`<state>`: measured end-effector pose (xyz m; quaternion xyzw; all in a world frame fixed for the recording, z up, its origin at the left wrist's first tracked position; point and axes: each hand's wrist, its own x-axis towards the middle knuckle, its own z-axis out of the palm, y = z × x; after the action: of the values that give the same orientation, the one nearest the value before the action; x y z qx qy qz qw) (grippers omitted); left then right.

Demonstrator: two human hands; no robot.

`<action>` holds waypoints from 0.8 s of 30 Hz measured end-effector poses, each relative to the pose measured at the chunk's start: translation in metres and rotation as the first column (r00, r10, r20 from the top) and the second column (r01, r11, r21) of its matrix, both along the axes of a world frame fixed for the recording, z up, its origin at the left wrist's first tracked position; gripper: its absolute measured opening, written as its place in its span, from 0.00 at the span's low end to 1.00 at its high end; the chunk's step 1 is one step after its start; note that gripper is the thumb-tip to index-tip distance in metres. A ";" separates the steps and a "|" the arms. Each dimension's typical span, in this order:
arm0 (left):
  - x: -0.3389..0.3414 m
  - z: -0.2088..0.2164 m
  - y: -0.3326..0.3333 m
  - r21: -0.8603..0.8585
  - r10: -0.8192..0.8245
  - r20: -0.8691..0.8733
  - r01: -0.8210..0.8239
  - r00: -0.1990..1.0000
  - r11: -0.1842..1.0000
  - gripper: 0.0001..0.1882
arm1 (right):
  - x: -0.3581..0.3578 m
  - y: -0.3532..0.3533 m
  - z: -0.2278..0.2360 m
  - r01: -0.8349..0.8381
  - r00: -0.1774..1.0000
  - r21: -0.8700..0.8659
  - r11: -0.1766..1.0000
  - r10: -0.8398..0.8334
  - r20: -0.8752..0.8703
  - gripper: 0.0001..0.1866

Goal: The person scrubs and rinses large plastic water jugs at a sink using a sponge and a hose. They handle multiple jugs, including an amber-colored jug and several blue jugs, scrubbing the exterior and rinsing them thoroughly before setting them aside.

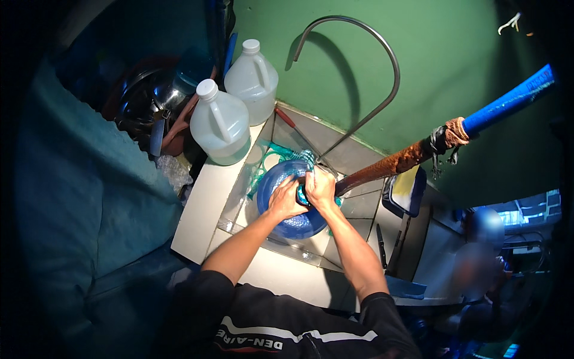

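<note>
A round, see-through blue water jug (294,229) stands upright in the tiled sink, its neck toward me. My left hand (286,200) is closed around the side of the neck. Over the neck's right side, my right hand (321,186) is closed on teal netting (307,156), a crumpled bit of which sticks up beyond the knuckles. Some teal also shows between my hands at the dark mouth of the jug; how far it goes in is hidden. More green net-like material (276,149) lies in the sink behind the jug.
Two jugs with white caps, a nearer clear jug (220,128) and a farther one (254,81), stand left. A curved metal pipe (394,66) arches behind. A blue pipe (508,99) with a rusty lower part slants in from the right, near a knife (381,245) and tray (406,190).
</note>
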<state>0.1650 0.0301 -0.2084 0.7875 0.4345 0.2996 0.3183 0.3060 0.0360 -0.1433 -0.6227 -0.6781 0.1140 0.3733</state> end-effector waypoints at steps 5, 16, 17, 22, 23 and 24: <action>0.000 -0.007 0.013 0.134 -0.137 0.052 0.129 0.989 0.983 0.46 | 0.007 0.008 -0.003 0.084 0.948 0.042 0.996 -0.066 -0.312 0.21; -0.001 0.004 0.019 0.064 -0.287 0.049 0.284 0.957 0.957 0.44 | 0.034 -0.012 0.032 -0.252 0.961 -0.390 0.886 0.278 0.009 0.23; 0.000 0.004 0.020 0.097 -0.308 0.039 0.303 0.951 0.948 0.44 | 0.036 -0.013 0.032 -0.263 0.942 -0.392 0.882 0.323 0.096 0.22; 0.012 0.000 0.024 0.160 -0.406 -0.004 0.401 0.914 0.902 0.45 | 0.047 -0.030 0.017 -0.204 0.877 -0.109 0.973 0.231 0.422 0.20; 0.015 0.000 0.024 0.114 -0.438 -0.036 0.439 0.898 0.891 0.45 | 0.049 -0.036 0.012 -0.209 0.893 -0.069 0.975 0.219 0.393 0.20; 0.018 0.000 0.026 0.167 -0.489 0.036 0.478 0.871 0.863 0.44 | 0.051 -0.040 0.007 -0.152 0.960 -0.075 0.986 0.165 0.228 0.20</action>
<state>0.1827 0.0556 -0.2087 0.8811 0.1863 0.2728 0.3384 0.3572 -0.0041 -0.1365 -0.5859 -0.7614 0.0887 0.2630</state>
